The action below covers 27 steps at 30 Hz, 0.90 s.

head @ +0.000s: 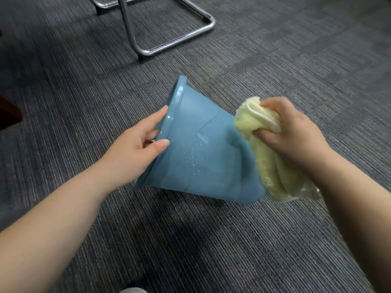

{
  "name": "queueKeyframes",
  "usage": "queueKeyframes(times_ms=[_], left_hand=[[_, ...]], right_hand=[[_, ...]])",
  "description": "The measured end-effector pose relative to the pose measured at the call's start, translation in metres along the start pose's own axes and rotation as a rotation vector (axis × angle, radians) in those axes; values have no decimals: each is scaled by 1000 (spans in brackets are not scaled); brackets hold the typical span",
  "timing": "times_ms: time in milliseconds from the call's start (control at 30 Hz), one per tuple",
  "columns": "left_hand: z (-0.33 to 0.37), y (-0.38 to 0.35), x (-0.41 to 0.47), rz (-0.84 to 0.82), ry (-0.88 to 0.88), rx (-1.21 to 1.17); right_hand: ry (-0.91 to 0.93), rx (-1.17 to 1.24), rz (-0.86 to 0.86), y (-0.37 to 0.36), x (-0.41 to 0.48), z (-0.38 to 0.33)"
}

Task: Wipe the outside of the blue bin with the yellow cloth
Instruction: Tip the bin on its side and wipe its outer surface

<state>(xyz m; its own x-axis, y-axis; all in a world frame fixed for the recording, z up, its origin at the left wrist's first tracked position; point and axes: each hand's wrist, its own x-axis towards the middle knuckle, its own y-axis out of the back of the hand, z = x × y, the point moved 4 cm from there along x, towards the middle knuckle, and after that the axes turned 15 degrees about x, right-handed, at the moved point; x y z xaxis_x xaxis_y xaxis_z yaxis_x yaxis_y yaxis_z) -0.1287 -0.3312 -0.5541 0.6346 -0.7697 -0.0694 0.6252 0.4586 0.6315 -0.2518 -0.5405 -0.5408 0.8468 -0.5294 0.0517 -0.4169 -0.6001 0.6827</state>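
My left hand [135,151] grips the rim of the blue bin [201,161], tipped on its side on the grey carpet [190,240], while my right hand [289,134] clutches the bunched yellow cloth [268,166] against its narrow bottom end.

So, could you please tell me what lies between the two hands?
In the head view, the tipped blue bin spans the gap: the left hand grips its rim, the right hand holds the yellow cloth at its base end.
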Motion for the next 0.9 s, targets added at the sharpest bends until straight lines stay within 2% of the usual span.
queueKeyframes(times_ms=[167,267,367,633,700,833,900], left_hand=[[16,-12,1,-1,-57,-25],[18,-11,2,32,-39,-8],[14,-8,4,44,-10,-17],[8,-10,0,11,-7,-151],[3,-9,0,24,12,-174],[-9,-4,2,62,63,-198],[-13,-4,1,69,82,-223]], right_hand=[[156,13,-50,-13,0,-52],[218,-58,-73,-23,-7,-67],[324,-94,-170,-37,-18,-79],[190,-101,-10,-24,-1,-53],[240,-79,-56,-31,-10,-59],[375,-110,-313,-61,-35,-75],[379,-138,-306,-62,-33,-73]])
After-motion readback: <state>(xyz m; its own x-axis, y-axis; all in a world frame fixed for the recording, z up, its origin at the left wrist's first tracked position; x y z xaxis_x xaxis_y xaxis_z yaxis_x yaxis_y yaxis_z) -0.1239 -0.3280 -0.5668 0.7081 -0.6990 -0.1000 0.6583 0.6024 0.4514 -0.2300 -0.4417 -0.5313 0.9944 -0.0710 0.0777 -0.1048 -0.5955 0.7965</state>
